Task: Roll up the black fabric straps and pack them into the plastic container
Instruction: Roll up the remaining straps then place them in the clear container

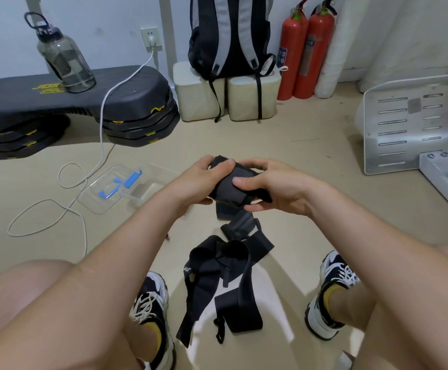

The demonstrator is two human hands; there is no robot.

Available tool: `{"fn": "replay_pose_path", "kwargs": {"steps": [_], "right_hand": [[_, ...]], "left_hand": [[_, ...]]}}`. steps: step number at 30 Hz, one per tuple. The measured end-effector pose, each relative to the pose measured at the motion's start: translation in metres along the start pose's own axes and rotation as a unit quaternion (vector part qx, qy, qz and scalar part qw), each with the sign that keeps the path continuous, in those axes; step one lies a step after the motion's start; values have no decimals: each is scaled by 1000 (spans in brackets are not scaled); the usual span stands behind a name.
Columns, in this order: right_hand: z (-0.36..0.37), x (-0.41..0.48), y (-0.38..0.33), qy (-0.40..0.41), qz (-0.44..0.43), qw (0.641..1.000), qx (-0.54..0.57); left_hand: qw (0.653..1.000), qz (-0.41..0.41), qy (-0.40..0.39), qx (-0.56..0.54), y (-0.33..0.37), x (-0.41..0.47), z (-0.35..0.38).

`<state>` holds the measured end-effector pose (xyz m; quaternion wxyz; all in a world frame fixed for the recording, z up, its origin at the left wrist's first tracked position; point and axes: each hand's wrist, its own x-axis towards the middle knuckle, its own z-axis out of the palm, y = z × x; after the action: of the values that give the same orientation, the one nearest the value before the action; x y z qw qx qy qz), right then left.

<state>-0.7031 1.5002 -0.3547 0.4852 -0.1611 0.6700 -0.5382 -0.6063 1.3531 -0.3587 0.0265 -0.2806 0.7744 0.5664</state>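
Both hands hold a partly rolled black fabric strap (229, 186) above the floor. My left hand (199, 182) grips the roll's left side with the thumb on top. My right hand (268, 186) pinches its right side, thumb pressed on the front. The strap's loose tail (235, 218) hangs down from the roll to the floor. More black straps (219, 281) lie unrolled in a heap between my feet. The clear plastic container (102, 201) sits on the floor to the left of my hands, with blue clips (122, 182) on its lid; part of it is hidden by my left forearm.
A white cable (84, 182) loops across the floor by the container. Behind stand black step platforms (126, 102) with a water bottle (62, 57), a backpack (229, 36) on pale blocks, two red fire extinguishers (305, 49), and a metal panel (410, 124) at right.
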Motion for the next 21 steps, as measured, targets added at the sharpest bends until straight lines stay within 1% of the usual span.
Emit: {"fn": "replay_pose_path", "kwargs": {"steps": [2,3,4,5,6,7,8,9,10,11,13,15,19,21], "right_hand": [[-4,0,-4,8,6,1000,14],[-6,1,-7,7,7,1000,24],[-7,3,-10,3,6,1000,25],[-6,5,-12,2,4,1000,2],[-4,10,-13,10,-4,999,-53],[1,16,-13,25,-13,992,-121],[8,22,-12,42,-24,982,-183],[17,31,-11,55,-37,972,-226],[26,39,-8,63,-46,966,-248],[36,48,-3,65,-49,963,-256],[53,67,10,63,-38,964,-256],[70,87,30,49,-26,967,-249],[102,125,77,10,21,982,-189],[109,141,101,5,32,976,-214]], "left_hand": [[998,-18,-53,-35,2,-7,-10],[997,-13,-58,-51,3,-6,-13],[997,-3,-49,-51,4,-6,-16],[999,10,-22,-29,4,-5,-17],[999,30,17,20,3,-1,-19],[992,58,53,99,2,3,-22],[973,87,81,200,0,5,-24],[943,113,100,298,-3,7,-27],[912,132,108,372,-7,9,-29],[891,140,109,419,-15,13,-33],[868,128,100,469,-36,19,-40],[864,104,85,486,-67,25,-47],[845,52,68,528,-142,36,-56],[841,27,46,539,-182,41,-59]]}}
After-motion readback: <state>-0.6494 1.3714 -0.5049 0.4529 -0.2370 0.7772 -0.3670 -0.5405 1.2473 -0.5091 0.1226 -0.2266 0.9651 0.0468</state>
